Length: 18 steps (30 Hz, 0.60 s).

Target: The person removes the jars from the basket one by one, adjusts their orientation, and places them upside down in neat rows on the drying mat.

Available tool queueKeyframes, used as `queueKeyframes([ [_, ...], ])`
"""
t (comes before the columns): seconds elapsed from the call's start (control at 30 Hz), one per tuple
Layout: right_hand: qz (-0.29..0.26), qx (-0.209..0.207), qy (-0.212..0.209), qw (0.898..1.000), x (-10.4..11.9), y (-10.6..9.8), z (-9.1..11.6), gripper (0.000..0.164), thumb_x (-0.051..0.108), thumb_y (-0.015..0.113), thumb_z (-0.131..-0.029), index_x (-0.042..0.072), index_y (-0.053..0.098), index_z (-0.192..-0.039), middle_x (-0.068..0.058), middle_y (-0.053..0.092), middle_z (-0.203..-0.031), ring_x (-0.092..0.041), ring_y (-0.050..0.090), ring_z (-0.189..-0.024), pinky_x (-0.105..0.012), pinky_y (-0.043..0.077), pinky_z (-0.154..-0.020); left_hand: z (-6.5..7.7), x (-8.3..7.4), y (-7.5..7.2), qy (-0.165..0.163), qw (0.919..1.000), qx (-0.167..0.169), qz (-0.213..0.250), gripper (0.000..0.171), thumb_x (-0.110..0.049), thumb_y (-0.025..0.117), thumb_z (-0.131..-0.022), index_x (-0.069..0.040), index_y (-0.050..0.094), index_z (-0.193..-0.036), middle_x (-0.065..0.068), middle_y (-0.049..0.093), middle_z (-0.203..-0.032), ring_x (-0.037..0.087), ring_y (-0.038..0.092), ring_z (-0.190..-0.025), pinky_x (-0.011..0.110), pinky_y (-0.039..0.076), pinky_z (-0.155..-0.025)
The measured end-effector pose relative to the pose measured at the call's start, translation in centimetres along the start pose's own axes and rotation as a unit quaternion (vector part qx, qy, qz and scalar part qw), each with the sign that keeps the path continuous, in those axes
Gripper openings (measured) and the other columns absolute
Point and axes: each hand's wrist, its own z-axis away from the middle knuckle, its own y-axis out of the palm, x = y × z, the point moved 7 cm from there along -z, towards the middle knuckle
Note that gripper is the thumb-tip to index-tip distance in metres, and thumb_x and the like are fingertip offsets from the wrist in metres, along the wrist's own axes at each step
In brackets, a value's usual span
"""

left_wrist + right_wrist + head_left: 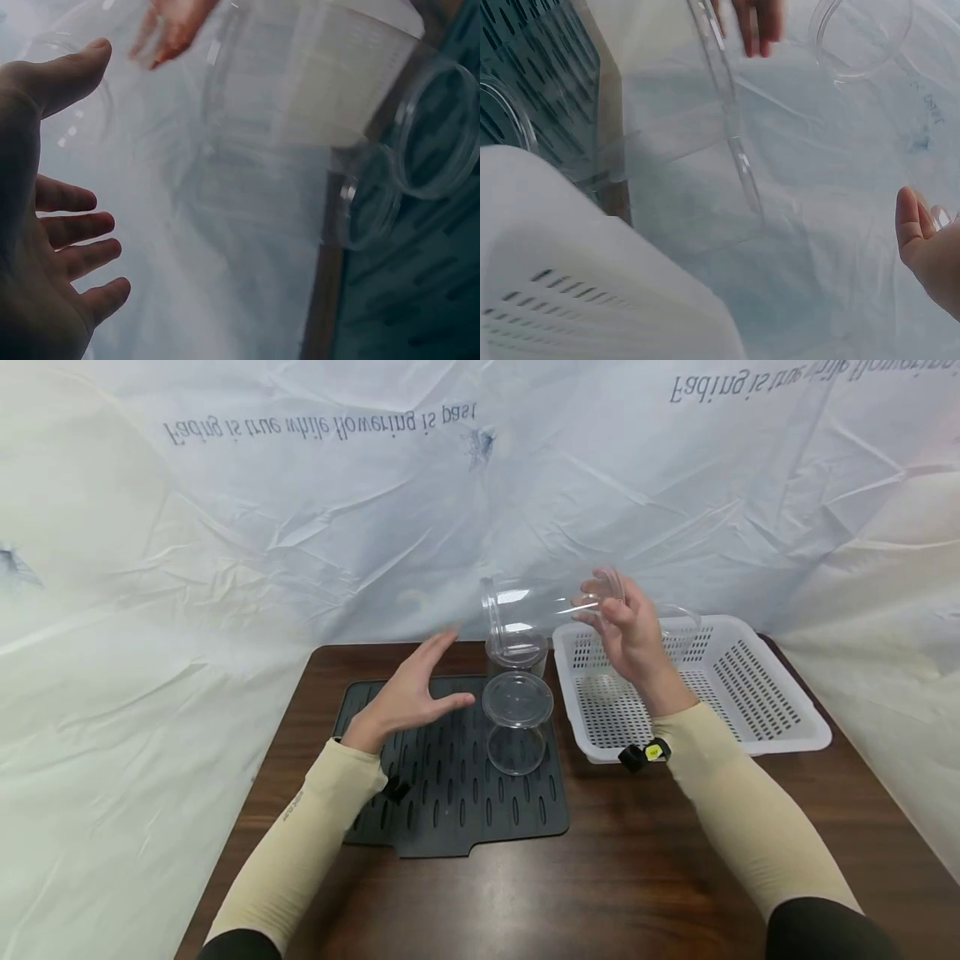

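My right hand [633, 639] holds a clear cylindrical jar [536, 604] by its right end, its fingers bent around it. The jar lies sideways in the air, its rimmed end toward the left. My left hand [408, 693] is raised to the left of the jar, thumb and fingers spread apart, touching nothing. Beneath the held jar, a near clear jar [517, 750] stands upright on a dark grey ribbed mat [442, 814]. Behind it is a far clear jar [536, 664], partly hidden by the held one.
To the right of the mat, a white slotted plastic basket [757, 693] stands on the brown wooden table [600, 877]. A clear rounded rim [686, 614] shows behind my right wrist, over the basket. Pale printed sheeting [300, 543] hangs behind the table.
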Motion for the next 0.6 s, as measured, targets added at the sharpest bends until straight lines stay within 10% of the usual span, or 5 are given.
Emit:
queueKeyframes([
  [0.4, 0.114, 0.009, 0.012, 0.993, 0.3, 2.1, -1.8, 0.063, 0.01, 0.079, -0.077, -0.002, 0.049, -0.131, -0.015, 0.053, -0.112, -0.023, 0.061, -0.093, -0.027, 0.056, -0.08, 2.2, 5.0, 3.5, -0.061, 0.9948, 0.062, -0.053, 0.102, -0.065, 0.064, -0.083, -0.017, 0.014, -0.158, 0.009, 0.013, -0.163, 0.031, 0.022, -0.148, 0.056, 0.031, -0.114],
  [0.6, 0.22, 0.03, 0.034, 0.974, 0.0, 3.6, -2.7, 0.078, 0.013, 0.077, -0.078, -0.005, 0.039, -0.143, -0.011, 0.052, -0.117, -0.02, 0.058, -0.1, -0.023, 0.052, -0.084, 3.8, 6.9, 5.8, -0.066, 0.9888, 0.079, -0.108, 0.104, -0.063, 0.068, -0.081, -0.009, 0.021, -0.156, 0.013, 0.019, -0.162, 0.034, 0.023, -0.148, 0.056, 0.031, -0.113],
])
